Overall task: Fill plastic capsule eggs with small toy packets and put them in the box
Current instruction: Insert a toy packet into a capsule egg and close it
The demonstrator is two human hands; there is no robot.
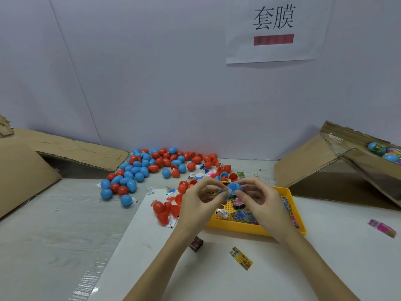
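A blue capsule egg point(234, 187) is held above the yellow tray point(256, 228). My left hand point(199, 200) pinches its left half and my right hand point(260, 197) pinches its right half. A small clear packet point(228, 190) sticks out between the two halves. The tray holds several printed toy packets point(244, 216). A pile of blue and red eggs point(147, 168) lies on the table behind. The cardboard box point(338, 170) at the right lies tilted, with wrapped eggs point(384, 152) inside.
Open red egg halves point(165, 210) lie left of the tray. Loose packets lie on the white sheet: a yellow-green one point(240, 258), a dark one point(196, 244), a pink one point(382, 228). Flattened cardboard point(71, 149) and another box point(21, 174) stand at the left.
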